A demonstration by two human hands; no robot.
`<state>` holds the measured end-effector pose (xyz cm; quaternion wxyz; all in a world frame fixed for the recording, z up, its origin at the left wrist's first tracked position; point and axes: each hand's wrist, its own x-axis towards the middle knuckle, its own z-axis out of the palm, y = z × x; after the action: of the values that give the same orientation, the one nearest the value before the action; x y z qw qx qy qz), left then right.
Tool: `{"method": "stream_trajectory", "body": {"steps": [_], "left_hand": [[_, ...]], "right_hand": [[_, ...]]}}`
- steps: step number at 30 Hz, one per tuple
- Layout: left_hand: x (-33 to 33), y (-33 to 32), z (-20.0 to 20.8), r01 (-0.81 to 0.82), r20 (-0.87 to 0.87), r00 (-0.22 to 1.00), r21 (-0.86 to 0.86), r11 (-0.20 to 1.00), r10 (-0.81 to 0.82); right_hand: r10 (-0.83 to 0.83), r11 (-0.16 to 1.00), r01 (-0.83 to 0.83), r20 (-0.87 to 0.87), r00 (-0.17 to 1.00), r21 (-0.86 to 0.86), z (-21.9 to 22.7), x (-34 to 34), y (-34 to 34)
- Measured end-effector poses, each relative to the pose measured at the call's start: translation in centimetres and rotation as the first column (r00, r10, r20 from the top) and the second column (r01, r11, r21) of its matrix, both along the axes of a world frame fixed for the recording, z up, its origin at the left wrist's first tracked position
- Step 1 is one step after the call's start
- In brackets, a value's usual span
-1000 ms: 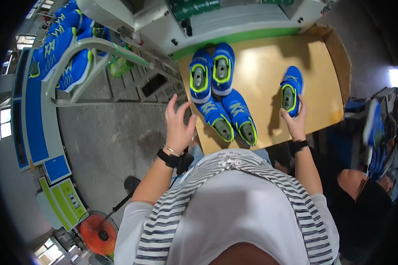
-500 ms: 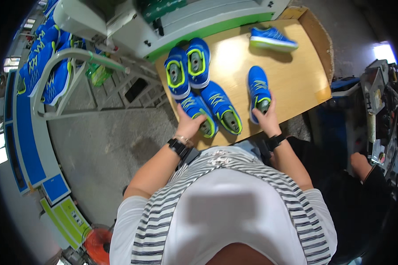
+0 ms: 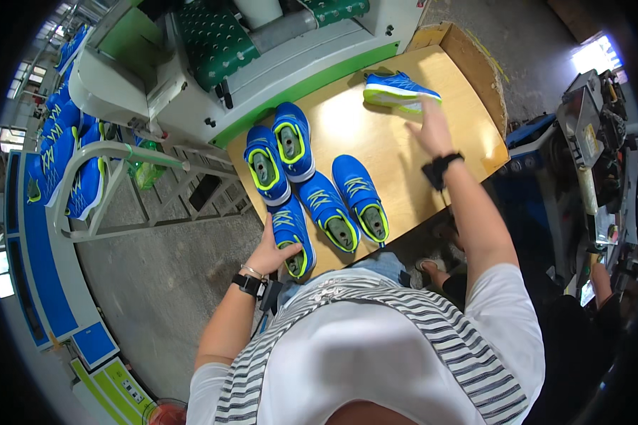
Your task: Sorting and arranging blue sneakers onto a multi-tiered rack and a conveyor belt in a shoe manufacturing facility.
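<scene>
My left hand grips the heel end of a blue sneaker at the table's near left, its thumb over the lime-green collar. Beside that shoe stand a second sneaker and a third sneaker, toes pointing away from me. Behind them are two more upright sneakers, one at the left and another next to it, their heels toward me. My right hand reaches to the far side, thumb apart from the fingers. Its fingertips meet the toe end of a tipped sneaker with a white and lime sole.
A wooden table carries the shoes. A white and green machine borders its far left. Cardboard edges the far right. More blue sneakers fill a metal rack at left. Another person's arm shows at right.
My right hand has let go of its sneaker, now standing beside the near ones, and moved away toward the tipped sneaker. My left hand still holds the near-left shoe. The view has shifted.
</scene>
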<state>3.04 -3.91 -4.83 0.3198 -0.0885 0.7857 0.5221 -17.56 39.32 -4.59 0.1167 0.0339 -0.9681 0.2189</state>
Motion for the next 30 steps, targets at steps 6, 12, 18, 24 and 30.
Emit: {"method": "stream_trajectory", "body": {"steps": [6, 12, 18, 24, 30], "left_hand": [[0.5, 0.4, -0.1, -0.1, 0.042, 0.994, 0.078, 0.992, 0.097], [-0.2, 1.6, 4.0, 0.108, -0.202, 0.953, -0.465, 0.879, -0.224], [-7.5, 5.4, 10.6, 0.131, -0.567, 0.81, -0.075, 0.989, -0.15], [-9.9, 12.3, 15.4, 0.723, -0.313, 0.691, 0.33, 0.608, -0.652], [-5.5, 7.6, 13.8, 0.227, -0.064, 0.971, 0.549, 0.804, -0.23]], "right_hand": [[-0.307, 0.88, -0.003, 0.573, 0.76, 0.474, 1.2, -7.4, 0.4], [-0.058, 0.761, 0.325, 0.441, 0.896, -0.561, -3.3, 3.1, -0.1], [0.123, 0.904, -0.143, -0.076, 0.989, -0.404, 0.0, 13.2, -1.4], [0.145, 0.925, -0.243, -0.317, 0.937, -0.294, 5.4, 17.0, -6.4], [-0.327, 0.749, 0.409, 0.246, 0.912, -0.521, 4.1, 21.2, -12.2]]}}
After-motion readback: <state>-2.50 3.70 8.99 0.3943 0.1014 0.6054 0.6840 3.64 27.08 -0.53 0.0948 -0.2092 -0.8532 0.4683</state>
